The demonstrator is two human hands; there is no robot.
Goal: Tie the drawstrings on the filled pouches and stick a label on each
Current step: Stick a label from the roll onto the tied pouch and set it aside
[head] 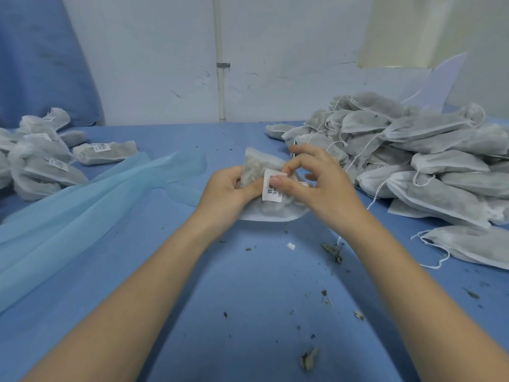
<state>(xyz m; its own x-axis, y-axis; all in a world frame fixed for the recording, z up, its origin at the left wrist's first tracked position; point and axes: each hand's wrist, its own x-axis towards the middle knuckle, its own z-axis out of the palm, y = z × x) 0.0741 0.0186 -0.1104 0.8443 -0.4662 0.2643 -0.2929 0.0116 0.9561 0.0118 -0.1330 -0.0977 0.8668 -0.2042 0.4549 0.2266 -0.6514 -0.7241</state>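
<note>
Head view: my left hand (231, 188) grips a filled pouch (264, 194) mid-table; my right hand (316, 177) presses a label (271, 188) onto it with the thumb, other fingers loosely spread. Left pile (41, 158): labelled, looks done. Right heap (413, 161): unlabelled, many strings loose, so most work remains, I judge.

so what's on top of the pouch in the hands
A white barcode label lies on the pouch. The right hand presses it down with a thumb; the left hand holds the pouch's left side. The thumb hides part of the label.
</note>
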